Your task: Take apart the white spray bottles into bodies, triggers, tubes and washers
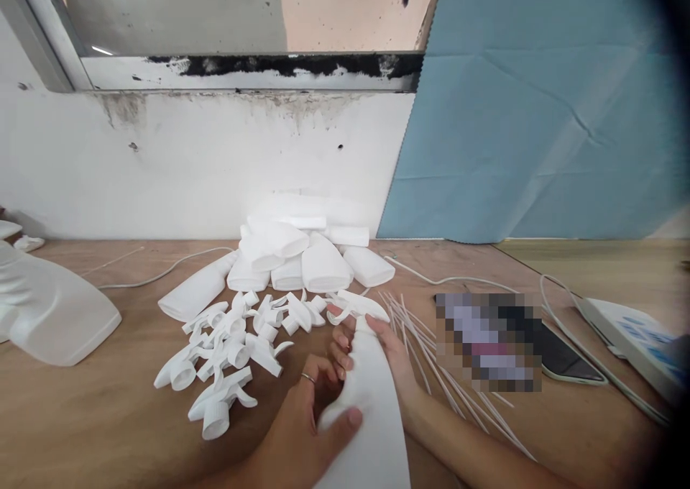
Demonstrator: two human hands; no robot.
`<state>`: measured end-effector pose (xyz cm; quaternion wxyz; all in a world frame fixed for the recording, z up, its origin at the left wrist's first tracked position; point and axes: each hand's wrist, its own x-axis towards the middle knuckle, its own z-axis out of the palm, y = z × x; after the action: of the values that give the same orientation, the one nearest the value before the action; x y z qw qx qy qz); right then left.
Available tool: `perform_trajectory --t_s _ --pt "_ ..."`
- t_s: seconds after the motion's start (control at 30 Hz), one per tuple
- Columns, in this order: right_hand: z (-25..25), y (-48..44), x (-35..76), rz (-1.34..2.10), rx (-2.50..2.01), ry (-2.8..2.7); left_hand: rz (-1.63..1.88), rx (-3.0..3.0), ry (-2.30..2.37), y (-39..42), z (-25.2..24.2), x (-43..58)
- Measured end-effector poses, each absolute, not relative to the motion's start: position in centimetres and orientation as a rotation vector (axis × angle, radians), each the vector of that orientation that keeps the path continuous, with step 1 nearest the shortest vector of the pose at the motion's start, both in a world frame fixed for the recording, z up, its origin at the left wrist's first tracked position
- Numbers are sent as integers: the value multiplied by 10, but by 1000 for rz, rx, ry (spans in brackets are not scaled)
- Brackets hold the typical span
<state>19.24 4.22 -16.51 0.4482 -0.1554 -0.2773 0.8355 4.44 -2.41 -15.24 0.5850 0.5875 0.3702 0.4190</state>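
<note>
A white plastic spray bottle (371,410) stands tilted before me with a white trigger sprayer head (360,304) on its neck. My left hand (310,417) is wrapped round the bottle's body, thumb across the front; a ring shows on one finger. At the neck, my right hand (391,352) grips the sprayer head, its fingers partly hidden behind the bottle. Left of my hands lies a heap of loose trigger sprayer heads (231,345). Thin white dip tubes (431,352) are spread on the table to the right of the bottle.
Several white bottles (326,266) are piled against the wall. More bottles (59,309) lie at the left. On the right, a phone (571,352) and a white device (636,338) rest on the wooden table (118,417), with cables (177,262) running along its back.
</note>
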Motion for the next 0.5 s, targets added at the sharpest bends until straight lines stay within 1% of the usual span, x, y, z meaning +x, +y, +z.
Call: perform_trajectory --t_s 0.1,0.2,0.27,0.3,0.33,0.4,0.43,0.5 --pt "-162 40 188 2010 -421 -683 847 1416 901 -30 -138 35" --pt "-160 37 184 1997 -446 -824 902 1500 1108 -31 -120 10" --pt "-161 35 183 2027 -466 -968 1091 1677 1374 -27 -111 -20" --pt "-162 34 182 2028 -486 -1043 1243 1841 1511 -24 -108 -39" --pt "-163 33 182 2018 -508 -1112 1480 1990 1654 -19 -106 -60" --pt "-165 32 181 1974 -541 -1210 1779 2135 2083 -9 -106 -104" --pt "-166 32 181 1957 -553 -1236 1841 2156 2301 -4 -107 -126" --pt "-166 32 181 1941 -578 -1252 1745 2001 2664 2 -107 -163"
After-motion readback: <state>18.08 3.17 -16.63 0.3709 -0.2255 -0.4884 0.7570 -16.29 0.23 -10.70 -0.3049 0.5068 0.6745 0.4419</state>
